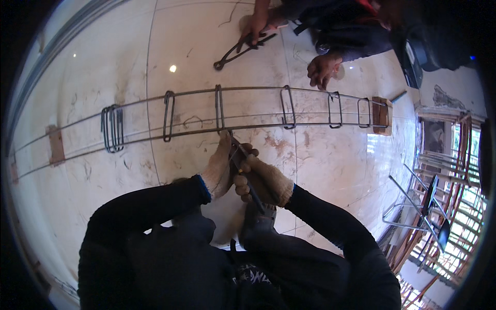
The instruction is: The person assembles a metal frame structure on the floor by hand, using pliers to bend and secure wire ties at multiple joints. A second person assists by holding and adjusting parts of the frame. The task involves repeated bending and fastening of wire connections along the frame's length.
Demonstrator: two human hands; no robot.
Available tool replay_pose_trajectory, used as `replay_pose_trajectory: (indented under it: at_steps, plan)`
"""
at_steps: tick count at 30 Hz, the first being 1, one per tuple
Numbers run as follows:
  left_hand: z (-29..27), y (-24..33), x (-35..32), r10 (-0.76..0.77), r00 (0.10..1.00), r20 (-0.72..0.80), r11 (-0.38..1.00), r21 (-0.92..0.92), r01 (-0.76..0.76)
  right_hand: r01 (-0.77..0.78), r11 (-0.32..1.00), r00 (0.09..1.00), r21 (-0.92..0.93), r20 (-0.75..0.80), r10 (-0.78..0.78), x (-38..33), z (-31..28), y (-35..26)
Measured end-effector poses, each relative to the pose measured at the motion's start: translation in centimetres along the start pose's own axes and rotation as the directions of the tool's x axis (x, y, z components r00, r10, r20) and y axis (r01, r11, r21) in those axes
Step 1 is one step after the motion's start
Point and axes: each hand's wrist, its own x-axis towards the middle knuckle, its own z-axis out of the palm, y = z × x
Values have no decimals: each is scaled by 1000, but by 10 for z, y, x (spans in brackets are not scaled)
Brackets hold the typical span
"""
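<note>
A long rebar frame of thin steel bars with rectangular stirrups lies across the tiled floor before me. My left hand, in a pale work glove, is closed with its fingertips at the near bar, below a stirrup. What it pinches is too small to make out. My gloved right hand grips dark, long-handled pincers, whose upper end reaches the near bar beside my left fingertips. My fingers partly hide the tool.
Across the frame, a co-worker's hand holds other pincers; their second hand hovers near the far bar. Wooden blocks support the frame. Bunched stirrups hang at left. A metal-framed chair stands at right.
</note>
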Motion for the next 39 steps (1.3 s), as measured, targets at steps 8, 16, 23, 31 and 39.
replay_pose_trajectory:
  at_steps: [8,16,23,31,39]
  plan:
    - [8,-25,42,268,815,-514,958,230,-170,-271,125,871,-954,-298,-390,-30,38,-4]
    - [12,-17,28,337,764,-550,898,430,-87,-335,34,773,-942,-295,-561,-15,26,27]
    - [-21,-8,-10,665,493,-560,644,765,0,-27,856,951,-517,-277,-137,-21,-10,18]
    - [21,-14,6,56,942,-332,992,-88,-89,-15,952,991,307,128,-25,-11,-20,49]
    - [5,-9,23,293,852,-433,816,579,13,-266,680,866,-684,-479,-143,-11,22,16]
